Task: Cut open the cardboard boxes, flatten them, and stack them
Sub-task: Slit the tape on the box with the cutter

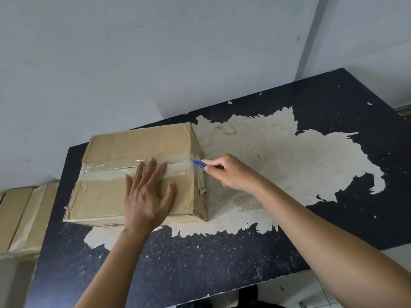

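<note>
**Operator:** Which step is in hand?

**Manual:** Cutting open, by the look of it. Your right hand (229,172) pinches the blue cutter (199,163) between thumb and curled fingers. The cardboard box (133,147) lies on the table (222,263) directly ahead of the cutter tip. The tip meets the box's top edge, where the tape (106,171) wraps over.

**Operator:** And the other hand?

**Manual:** Your left hand (148,196) lies flat on the lid with fingers spread and fingertips on the tape, in the blade's line.

**Operator:** Next move?

**Manual:** Probably a draw along the seam, toward the flat hand. Shift the spread fingers off the tape first, and use a shallow blade depth.
</note>
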